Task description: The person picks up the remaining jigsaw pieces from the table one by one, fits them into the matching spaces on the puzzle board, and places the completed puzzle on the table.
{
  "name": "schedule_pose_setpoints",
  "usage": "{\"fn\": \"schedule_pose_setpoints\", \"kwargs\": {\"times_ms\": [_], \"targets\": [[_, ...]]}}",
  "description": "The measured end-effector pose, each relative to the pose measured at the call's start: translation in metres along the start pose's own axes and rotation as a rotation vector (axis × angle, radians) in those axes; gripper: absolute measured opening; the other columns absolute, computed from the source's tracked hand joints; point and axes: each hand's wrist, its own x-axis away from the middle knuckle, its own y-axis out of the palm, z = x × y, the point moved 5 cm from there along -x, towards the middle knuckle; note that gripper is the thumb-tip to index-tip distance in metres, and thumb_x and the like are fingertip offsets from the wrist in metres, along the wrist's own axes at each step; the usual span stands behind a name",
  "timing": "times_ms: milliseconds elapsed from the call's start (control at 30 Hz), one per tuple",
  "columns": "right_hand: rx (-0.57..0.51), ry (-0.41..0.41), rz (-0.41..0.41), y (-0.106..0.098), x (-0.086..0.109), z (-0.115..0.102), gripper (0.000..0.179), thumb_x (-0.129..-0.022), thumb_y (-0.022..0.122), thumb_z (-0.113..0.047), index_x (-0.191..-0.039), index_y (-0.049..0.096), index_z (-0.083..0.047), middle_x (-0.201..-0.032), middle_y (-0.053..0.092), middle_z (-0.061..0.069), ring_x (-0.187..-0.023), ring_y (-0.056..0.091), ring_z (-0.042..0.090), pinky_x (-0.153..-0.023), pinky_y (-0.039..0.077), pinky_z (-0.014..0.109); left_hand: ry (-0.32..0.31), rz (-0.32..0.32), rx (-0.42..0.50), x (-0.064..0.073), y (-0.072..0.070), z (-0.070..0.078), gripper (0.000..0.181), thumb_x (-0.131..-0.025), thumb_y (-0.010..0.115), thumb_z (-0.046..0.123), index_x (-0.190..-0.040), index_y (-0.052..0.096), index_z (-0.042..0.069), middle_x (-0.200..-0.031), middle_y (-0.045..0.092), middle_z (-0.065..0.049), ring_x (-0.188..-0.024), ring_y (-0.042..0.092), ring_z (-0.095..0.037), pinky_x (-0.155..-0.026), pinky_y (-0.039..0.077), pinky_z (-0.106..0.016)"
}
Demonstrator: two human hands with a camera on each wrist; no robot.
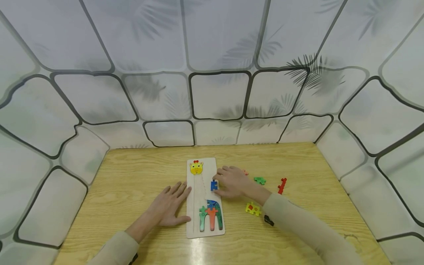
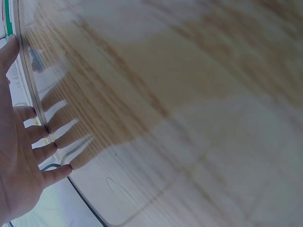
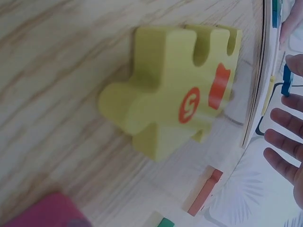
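A pale wooden puzzle board (image 1: 200, 191) lies upright to me on the table. A yellow giraffe head (image 1: 196, 168) sits at its top, and green, orange and blue pieces (image 1: 211, 211) fill the legs and rear body at its lower right. My right hand (image 1: 232, 181) pinches a blue puzzle piece (image 1: 214, 185) between thumb and index finger over the board's right side; the right wrist view shows the same blue piece (image 3: 286, 80). With fingers spread, my left hand (image 1: 170, 206) rests on the table, fingertips and thumb at the board's left edge.
Right of the board lie a yellow piece (image 1: 253, 208) marked 5, a green piece (image 1: 260, 180), a red piece (image 1: 282, 186) and an orange piece (image 1: 246, 172), partly behind my right hand. Patterned white walls (image 1: 218, 95) enclose the wooden table (image 1: 139, 165) at the back and sides.
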Motion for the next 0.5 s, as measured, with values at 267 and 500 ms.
{"fn": "schedule_pose_setpoints", "kwargs": {"times_ms": [267, 500], "targets": [[0.005, -0.009, 0.030, 0.004, -0.009, -0.001, 0.052, -0.102, 0.056, -0.063, -0.133, 0.069, -0.023, -0.125, 0.070, -0.001, -0.115, 0.065, 0.020, -0.095, 0.058, 0.039, -0.006, -0.012, 0.012, 0.000, 0.000, 0.000, 0.103, -0.092, 0.049, 0.082, -0.167, 0.031, 0.013, -0.173, 0.033, -0.015, -0.159, 0.036, -0.039, -0.122, 0.041, -0.062], [0.059, -0.027, 0.032, 0.005, -0.018, -0.004, 0.053, -0.102, 0.054, -0.065, -0.134, 0.068, -0.025, -0.126, 0.070, -0.002, -0.115, 0.066, 0.018, -0.095, 0.059, 0.037, -0.003, -0.006, 0.009, 0.000, 0.000, -0.001, 0.103, -0.092, 0.048, 0.082, -0.167, 0.032, 0.013, -0.173, 0.034, -0.016, -0.159, 0.036, -0.040, -0.121, 0.041, -0.062]]}}
